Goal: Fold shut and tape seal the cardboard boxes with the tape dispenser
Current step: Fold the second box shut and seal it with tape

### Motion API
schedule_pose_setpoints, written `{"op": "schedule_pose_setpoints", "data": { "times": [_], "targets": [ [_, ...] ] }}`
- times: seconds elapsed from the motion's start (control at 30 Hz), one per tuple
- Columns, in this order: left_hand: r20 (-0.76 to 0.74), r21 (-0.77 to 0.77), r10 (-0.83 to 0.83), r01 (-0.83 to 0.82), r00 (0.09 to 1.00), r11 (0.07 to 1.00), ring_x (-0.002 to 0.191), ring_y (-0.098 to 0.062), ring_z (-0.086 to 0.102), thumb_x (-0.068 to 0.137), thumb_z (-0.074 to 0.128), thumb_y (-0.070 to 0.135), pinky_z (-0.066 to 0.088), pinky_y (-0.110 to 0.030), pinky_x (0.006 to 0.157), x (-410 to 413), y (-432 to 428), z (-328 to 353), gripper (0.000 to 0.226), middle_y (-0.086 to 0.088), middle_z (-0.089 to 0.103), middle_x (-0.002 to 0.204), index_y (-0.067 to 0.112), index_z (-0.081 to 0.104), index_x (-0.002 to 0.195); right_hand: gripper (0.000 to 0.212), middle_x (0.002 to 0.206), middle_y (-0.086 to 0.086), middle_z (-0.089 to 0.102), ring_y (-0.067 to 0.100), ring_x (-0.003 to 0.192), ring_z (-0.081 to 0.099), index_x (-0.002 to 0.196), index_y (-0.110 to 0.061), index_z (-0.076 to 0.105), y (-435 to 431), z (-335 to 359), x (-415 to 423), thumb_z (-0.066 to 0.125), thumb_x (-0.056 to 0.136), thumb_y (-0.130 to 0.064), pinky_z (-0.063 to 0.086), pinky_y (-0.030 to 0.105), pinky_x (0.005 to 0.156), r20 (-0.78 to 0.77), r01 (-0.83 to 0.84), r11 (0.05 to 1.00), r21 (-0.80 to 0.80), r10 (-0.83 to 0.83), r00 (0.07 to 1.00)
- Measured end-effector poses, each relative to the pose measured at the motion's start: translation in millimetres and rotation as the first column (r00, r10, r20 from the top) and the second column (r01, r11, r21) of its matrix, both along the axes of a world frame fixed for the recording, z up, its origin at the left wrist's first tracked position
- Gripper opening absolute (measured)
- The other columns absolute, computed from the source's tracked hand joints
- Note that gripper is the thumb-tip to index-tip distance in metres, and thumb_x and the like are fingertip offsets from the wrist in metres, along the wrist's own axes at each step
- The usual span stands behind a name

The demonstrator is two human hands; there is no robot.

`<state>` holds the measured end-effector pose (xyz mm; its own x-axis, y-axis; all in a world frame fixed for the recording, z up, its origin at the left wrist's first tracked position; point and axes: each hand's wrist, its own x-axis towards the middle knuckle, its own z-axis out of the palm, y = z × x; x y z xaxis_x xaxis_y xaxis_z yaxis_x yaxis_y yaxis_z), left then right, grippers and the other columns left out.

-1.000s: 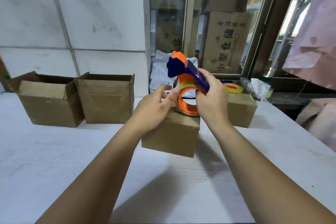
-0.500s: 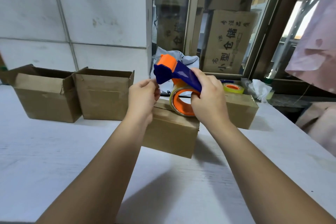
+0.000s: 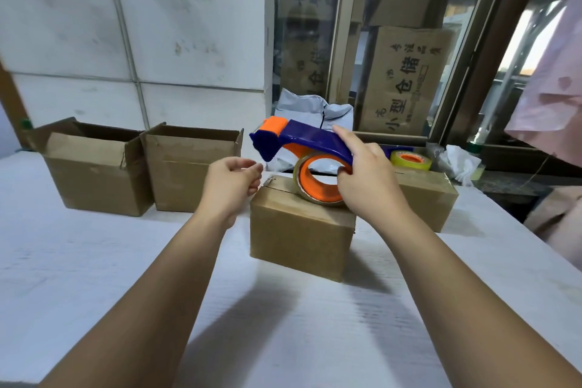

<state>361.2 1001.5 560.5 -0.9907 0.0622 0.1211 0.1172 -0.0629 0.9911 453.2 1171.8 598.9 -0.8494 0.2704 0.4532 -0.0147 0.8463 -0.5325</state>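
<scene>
A closed cardboard box stands in the middle of the white table. The blue and orange tape dispenser rests with its clear tape roll on the box top. My right hand grips the dispenser's handle from the right. At the box's upper left corner, just below the dispenser's head, my left hand has thumb and fingers pinched together, seemingly on the clear tape end, which is hard to see.
Two open cardboard boxes stand side by side at the back left. Another closed box sits behind my right hand, with a spare yellow tape roll on it. White blocks and a window frame lie behind.
The dispenser has tipped from upright to nearly level, roll down on the box. My left hand drew away from the roll toward the box's left corner.
</scene>
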Motion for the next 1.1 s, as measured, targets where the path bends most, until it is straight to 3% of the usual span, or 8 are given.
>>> {"op": "schedule_pose_setpoints", "data": {
  "times": [0.23,0.33,0.47,0.63,0.73,0.83,1.0,1.1],
  "targets": [
    [0.158,0.078,0.014,-0.026,0.987,0.997,0.062,-0.008,0.056,0.094,0.057,0.007,0.051,-0.014,0.059,-5,-13,-12,0.017,-0.006,0.063,0.075,-0.005,0.064,0.104,0.059,0.124,0.005,0.044,0.018,0.107,0.047,0.143,-0.035,0.036,-1,-9,-4,0.053,0.091,-0.01,0.036,0.024,0.09,-0.111,0.025,0.989,-0.144,-0.042,0.993],
    [0.177,0.101,-0.068,0.051,0.982,0.994,0.061,-0.006,0.055,0.097,0.053,0.023,0.048,-0.013,0.052,1,-9,-6,0.027,-0.005,0.063,0.078,-0.001,0.064,0.101,0.059,0.12,0.002,0.044,0.014,0.103,0.046,0.144,-0.036,0.035,1,-13,-2,0.053,0.093,-0.014,0.033,0.021,0.085,-0.12,0.023,0.993,-0.12,-0.037,0.992],
    [0.147,-0.192,-0.067,0.095,0.987,0.977,0.08,-0.017,0.05,0.094,0.044,0.055,0.035,-0.025,0.06,3,2,7,0.049,-0.005,0.06,0.092,0.009,0.062,0.098,0.063,0.122,0.001,0.043,0.014,0.106,0.046,0.144,-0.038,0.033,-2,-12,0,0.049,0.092,-0.005,0.032,0.02,0.086,-0.105,-0.019,0.995,-0.097,0.009,0.994],
    [-0.097,-0.377,-0.074,0.032,0.993,0.926,0.101,-0.018,0.056,0.092,0.054,0.038,0.046,-0.03,0.081,4,7,3,0.013,0.005,0.06,0.107,0.028,0.062,0.096,0.067,0.125,0.003,0.044,0.012,0.105,0.044,0.144,-0.037,0.035,0,-14,0,0.048,0.089,0.0,0.032,0.019,0.085,-0.124,-0.006,0.995,-0.095,-0.006,0.992],
    [-0.234,-0.422,-0.254,0.137,0.939,0.896,0.123,-0.011,0.035,0.089,0.055,0.016,0.034,-0.03,0.101,14,2,0,0.033,0.015,0.042,0.122,0.044,0.057,0.104,0.067,0.123,0.003,0.045,0.012,0.101,0.045,0.143,-0.038,0.034,0,-16,-1,0.048,0.089,-0.001,0.036,0.022,0.085,-0.129,0.01,0.992,-0.123,-0.026,0.991],
    [-0.317,-0.593,-0.267,0.029,0.91,0.804,0.119,-0.002,0.024,0.087,0.061,0.016,0.026,-0.021,0.097,19,7,-3,0.048,0.014,0.034,0.121,0.035,0.05,0.13,0.067,0.123,0.003,0.044,0.012,0.1,0.044,0.144,-0.038,0.033,1,-17,-1,0.048,0.09,0.0,0.039,0.024,0.086,-0.127,0.012,0.992,-0.126,-0.028,0.991],
    [-0.578,-0.485,0.025,-0.367,0.816,0.794,0.094,-0.008,0.042,0.091,0.06,0.012,0.029,-0.006,0.066,12,13,-3,0.024,0.006,0.043,0.105,0.016,0.064,0.114,0.069,0.125,0.001,0.043,0.01,0.101,0.042,0.144,-0.039,0.031,0,-17,1,0.049,0.09,0.0,0.041,0.025,0.087,-0.12,0.014,0.993,-0.117,-0.028,0.992],
    [-0.701,-0.478,0.007,-0.477,0.713,0.738,0.087,-0.012,0.046,0.091,0.06,0.007,0.033,-0.01,0.066,7,7,-3,0.022,-0.006,0.055,0.103,0.004,0.065,0.113,0.069,0.126,0.002,0.042,0.01,0.102,0.042,0.144,-0.038,0.03,0,-16,2,0.05,0.09,0.0,0.04,0.024,0.088,-0.109,0.008,0.994,-0.108,-0.02,0.994]
  ]
}}
